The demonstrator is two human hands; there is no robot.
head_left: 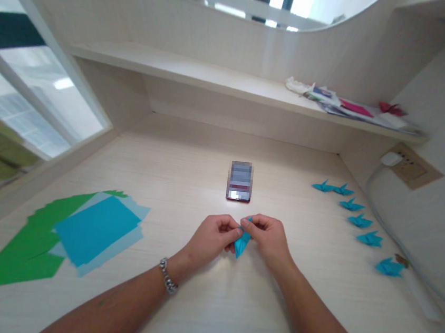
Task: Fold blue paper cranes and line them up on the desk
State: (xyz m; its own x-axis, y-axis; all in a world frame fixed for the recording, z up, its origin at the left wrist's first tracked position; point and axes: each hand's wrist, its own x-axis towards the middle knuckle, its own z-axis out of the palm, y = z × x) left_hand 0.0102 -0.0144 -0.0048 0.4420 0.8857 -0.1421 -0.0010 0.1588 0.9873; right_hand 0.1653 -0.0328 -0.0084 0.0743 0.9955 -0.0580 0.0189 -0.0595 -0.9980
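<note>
Between my two hands, above the middle of the desk [207,313], is a small piece of folded blue paper [242,244] with a pointed lower end. My left hand [217,235] pinches its left side between thumb and fingers. On the upper right, my right hand [269,234] pinches it near the top. Fingers cover part of the paper, so its full shape is hidden. Several folded blue paper cranes stand in a curved row on the right, the nearest crane [390,267] close to the wall.
Blue paper sheets [100,228] lie over green sheets [18,251] on the left. A phone [240,181] rests beyond my hands. Papers [356,109] sit on the shelf [216,78]. A grey cable [391,226] runs down from the wall socket [413,168] at right.
</note>
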